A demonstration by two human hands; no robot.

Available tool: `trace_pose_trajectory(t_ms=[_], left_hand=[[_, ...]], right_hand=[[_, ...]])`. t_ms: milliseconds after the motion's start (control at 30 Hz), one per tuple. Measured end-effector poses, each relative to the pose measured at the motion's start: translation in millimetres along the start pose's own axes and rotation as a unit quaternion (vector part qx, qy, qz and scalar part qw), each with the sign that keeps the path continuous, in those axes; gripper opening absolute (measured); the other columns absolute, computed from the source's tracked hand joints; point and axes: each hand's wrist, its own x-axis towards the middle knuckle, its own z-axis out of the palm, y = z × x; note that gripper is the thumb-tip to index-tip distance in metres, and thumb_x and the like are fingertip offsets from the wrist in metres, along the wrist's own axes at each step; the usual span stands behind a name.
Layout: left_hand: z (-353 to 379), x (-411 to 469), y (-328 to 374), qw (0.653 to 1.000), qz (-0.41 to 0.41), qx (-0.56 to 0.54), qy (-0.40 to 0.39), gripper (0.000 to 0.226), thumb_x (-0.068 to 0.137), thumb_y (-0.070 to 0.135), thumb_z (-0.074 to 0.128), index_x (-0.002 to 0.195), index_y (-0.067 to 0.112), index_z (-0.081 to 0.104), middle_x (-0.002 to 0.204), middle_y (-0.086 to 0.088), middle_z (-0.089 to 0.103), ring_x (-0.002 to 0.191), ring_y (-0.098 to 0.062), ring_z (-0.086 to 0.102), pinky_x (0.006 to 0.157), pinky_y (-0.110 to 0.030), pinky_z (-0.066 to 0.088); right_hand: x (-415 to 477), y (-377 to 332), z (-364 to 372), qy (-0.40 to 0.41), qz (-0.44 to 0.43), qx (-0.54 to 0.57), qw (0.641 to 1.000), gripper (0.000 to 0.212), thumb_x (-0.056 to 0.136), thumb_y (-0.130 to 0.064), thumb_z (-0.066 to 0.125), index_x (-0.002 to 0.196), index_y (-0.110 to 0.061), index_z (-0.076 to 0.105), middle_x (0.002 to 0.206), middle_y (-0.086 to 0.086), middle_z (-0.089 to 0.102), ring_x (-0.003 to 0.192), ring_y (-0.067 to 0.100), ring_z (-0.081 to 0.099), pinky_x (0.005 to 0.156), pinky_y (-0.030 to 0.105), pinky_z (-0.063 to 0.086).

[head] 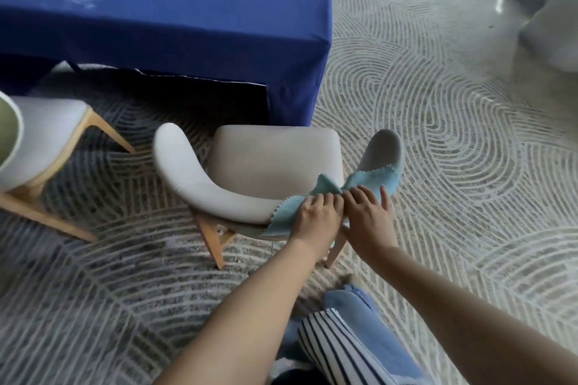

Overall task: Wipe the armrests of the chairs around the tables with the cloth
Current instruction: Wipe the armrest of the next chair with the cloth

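Nearest to me, a striped garment (331,350) and blue trousers (369,322) sit at the bottom edge. Both forearms reach forward to the chair (269,159). My left hand (319,216) has its fingers curled into the cloth (372,180) and grips it on the rear curve of the backrest. My right hand (369,219), touching the left, bends its fingers over the same bunched fold; it appears to pinch it, though blur limits certainty. The cloth's long axis runs from lower left to upper right, ending on the right armrest (386,150). The left armrest (178,159) is uncovered. Patterned carpet (453,122) lies open to the chair's right. A second chair (43,141) stands well apart on the left. The seat's front edge is near the blue-draped bench (162,9).
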Motion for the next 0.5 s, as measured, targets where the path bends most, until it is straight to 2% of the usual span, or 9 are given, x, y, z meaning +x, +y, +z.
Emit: trace_pose_trajectory(t_ms=[67, 200, 300, 367, 500], left_hand=[[1.3, -9.6, -12.8, 1.000, 0.012, -0.011, 0.027, 0.018, 0.068, 0.017, 0.064, 0.086, 0.015, 0.064, 0.073, -0.001, 0.063, 0.067, -0.017, 0.062, 0.065, -0.026, 0.051], [0.7, -26.1, -34.5, 0.998, 0.028, -0.021, 0.047, 0.026, 0.080, 0.010, 0.040, 0.094, 0.010, 0.062, 0.079, -0.004, 0.062, 0.073, -0.021, 0.062, 0.070, -0.030, 0.052], [0.8, -33.7, -50.3, 0.996, 0.039, -0.028, 0.072, 0.040, 0.084, 0.007, 0.029, 0.097, 0.004, 0.066, 0.084, -0.008, 0.066, 0.076, -0.024, 0.065, 0.070, -0.033, 0.054], [-1.1, -39.6, -61.1, 0.994, 0.057, -0.022, 0.086, 0.038, 0.084, 0.004, 0.032, 0.100, 0.002, 0.067, 0.089, -0.011, 0.068, 0.080, -0.025, 0.067, 0.072, -0.034, 0.055], [-3.8, -53.3, -85.1, 0.990, 0.077, -0.009, 0.117, 0.036, 0.085, 0.004, 0.038, 0.100, 0.003, 0.070, 0.095, -0.010, 0.071, 0.086, -0.023, 0.069, 0.079, -0.033, 0.055]], right_hand=[[-0.4, -10.8, -0.3, 0.003, -0.012, -0.004, 1.000, 0.053, 0.055, -0.033, 0.087, 0.101, -0.016, 0.066, 0.096, 0.001, 0.065, 0.102, 0.026, 0.061, 0.106, 0.054, 0.031], [0.3, -25.2, -2.5, 0.033, -0.061, -0.014, 0.998, 0.062, 0.045, -0.036, 0.092, 0.098, -0.016, 0.068, 0.084, 0.001, 0.065, 0.083, 0.027, 0.063, 0.098, 0.055, 0.042], [6.0, -27.6, 1.9, 0.054, -0.108, -0.008, 0.993, 0.061, 0.048, -0.038, 0.091, 0.100, -0.014, 0.070, 0.081, 0.001, 0.064, 0.079, 0.028, 0.061, 0.101, 0.052, 0.032], [9.6, -30.5, 3.0, 0.062, -0.138, -0.004, 0.988, 0.060, 0.051, -0.039, 0.089, 0.102, -0.013, 0.071, 0.081, 0.001, 0.065, 0.078, 0.028, 0.062, 0.101, 0.051, 0.024], [20.9, -44.1, 7.2, 0.056, -0.190, 0.029, 0.980, 0.061, 0.054, -0.038, 0.089, 0.104, -0.009, 0.071, 0.082, 0.002, 0.067, 0.079, 0.028, 0.064, 0.102, 0.054, 0.022]])
